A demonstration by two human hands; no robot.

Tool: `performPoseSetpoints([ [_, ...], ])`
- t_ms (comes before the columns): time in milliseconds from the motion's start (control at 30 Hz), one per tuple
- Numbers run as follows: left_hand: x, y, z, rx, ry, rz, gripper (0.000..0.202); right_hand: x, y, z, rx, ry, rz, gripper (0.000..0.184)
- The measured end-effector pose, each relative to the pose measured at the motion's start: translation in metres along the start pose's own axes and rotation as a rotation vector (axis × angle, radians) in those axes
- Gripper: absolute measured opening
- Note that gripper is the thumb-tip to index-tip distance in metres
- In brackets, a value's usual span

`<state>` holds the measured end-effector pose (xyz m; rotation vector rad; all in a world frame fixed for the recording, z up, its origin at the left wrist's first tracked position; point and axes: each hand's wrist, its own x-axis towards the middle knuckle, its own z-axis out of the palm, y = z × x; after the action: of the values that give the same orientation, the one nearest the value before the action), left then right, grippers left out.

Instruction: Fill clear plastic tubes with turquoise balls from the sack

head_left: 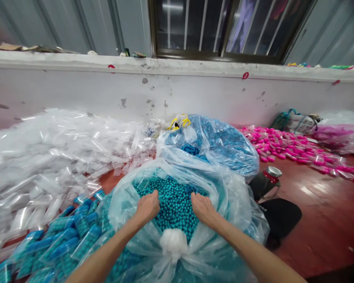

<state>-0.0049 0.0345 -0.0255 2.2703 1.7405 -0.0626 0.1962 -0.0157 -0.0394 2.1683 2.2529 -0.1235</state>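
A big clear plastic bag full of teal beads stands right in front of me, its mouth spread wide. My left hand is closed at the left side of the opening, and the bag's film appears gathered in its fingers. Opposite it, my right hand is likewise closed on the film at the right side. Between the two hands the loose beads lie uncovered. A bunched white knot of plastic sits at the near edge of the opening, below both hands.
Filled teal pouches lie at the lower left, beside a heap of clear empty pouches. Behind stands a bag of blue beads. Pink packets cover the floor at right, near a silver-lidded jar and a black object.
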Motion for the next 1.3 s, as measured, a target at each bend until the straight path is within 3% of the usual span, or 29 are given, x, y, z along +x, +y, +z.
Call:
performPoseSetpoints([
  [133,-0.004,0.014,0.019,-0.108,-0.099,0.056,0.015,0.003,-0.009,0.007,0.089,-0.026,0.041,0.032],
  [333,0.022,0.04,0.046,-0.483,-0.185,0.016,0.01,0.018,-0.017,0.022,0.306,-0.099,-0.019,0.023],
  [433,0.021,0.037,0.047,-0.712,-0.271,0.013,0.012,0.024,-0.012,0.023,0.425,-0.145,-0.038,0.025],
  [533,0.013,0.03,0.043,-1.1,-0.369,0.013,0.014,0.022,-0.004,0.019,0.512,-0.159,-0.062,0.027],
  [667,0.006,0.025,0.035,-1.532,-0.419,-0.038,0.024,0.011,0.003,0.014,0.429,0.021,-0.065,0.034],
  [800,0.002,0.025,0.031,-1.589,-0.386,-0.035,0.029,0.005,0.001,0.005,0.378,0.171,-0.032,0.041],
  [967,-0.003,0.025,0.028,-1.51,-0.264,-0.017,0.034,0.001,-0.012,-0.009,0.745,0.105,-0.16,0.034],
  [1100,-0.007,0.019,0.03,-1.43,-0.254,0.053,0.042,-0.006,-0.011,-0.014,0.734,0.084,-0.214,0.032],
  [1200,-0.012,0.016,0.031,-1.351,-0.311,0.058,0.046,-0.01,-0.008,-0.018,0.714,0.037,-0.195,0.031],
  [1300,-0.016,0.017,0.03,-1.331,-0.295,0.053,0.046,-0.01,-0.012,-0.019,0.878,0.027,-0.095,0.029],
])
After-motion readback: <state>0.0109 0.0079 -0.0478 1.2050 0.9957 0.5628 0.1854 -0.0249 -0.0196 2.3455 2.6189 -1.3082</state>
